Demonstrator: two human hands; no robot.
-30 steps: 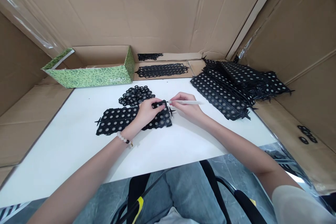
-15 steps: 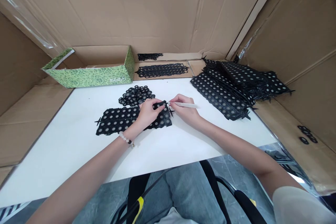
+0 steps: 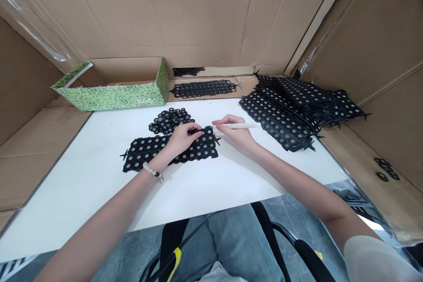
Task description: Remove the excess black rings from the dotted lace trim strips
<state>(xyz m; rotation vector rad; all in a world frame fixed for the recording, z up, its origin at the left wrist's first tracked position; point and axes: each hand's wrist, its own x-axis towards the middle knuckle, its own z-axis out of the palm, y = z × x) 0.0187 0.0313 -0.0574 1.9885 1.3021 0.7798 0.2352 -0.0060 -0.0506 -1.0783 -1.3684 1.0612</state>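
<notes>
A black panel of joined round discs with pale centres (image 3: 142, 153) lies flat on the white table, small pointed tabs sticking out at both ends. My left hand (image 3: 183, 139) rests over its right half, thumb and fingers closed at the upper edge; what exactly lies between the fingertips is hidden. In my right hand (image 3: 238, 134) is a slim white pen-like tool (image 3: 247, 126), held between thumb and fingers, its tip near the panel's upper right corner. Just behind the panel sits a heap of loose black rings (image 3: 170, 120).
A green-patterned open box (image 3: 112, 97) stands at the back left. Beside it a black mesh strip (image 3: 205, 89) lies on cardboard. Several similar black panels (image 3: 280, 116) are piled at the right. Cardboard walls (image 3: 211, 13) surround the white table (image 3: 205, 189).
My left hand has shifted slightly left along the panel's upper edge. The white tool has turned flatter and moved a little right and up, and the panel has moved slightly right.
</notes>
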